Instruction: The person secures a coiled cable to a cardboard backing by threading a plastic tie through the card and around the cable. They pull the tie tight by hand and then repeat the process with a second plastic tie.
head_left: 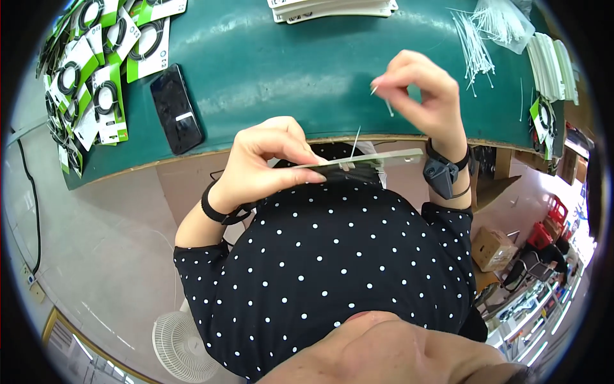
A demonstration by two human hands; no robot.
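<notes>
We're holding a flat card w/ black cable edge-on above the bench edge, left hand grip pinching it. Right hand grip is pinching a thin white tie, raised over the card. Loose ties are lying at far right.

Bright, even indoor light, soft shadows, sharp centre, strong fisheye bending and dark vignette at the rim.

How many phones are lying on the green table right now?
1. A black phone lies face up on the green table, left of both hands, beside the pile of packaged cables. Others may lie beyond the frame.
</notes>
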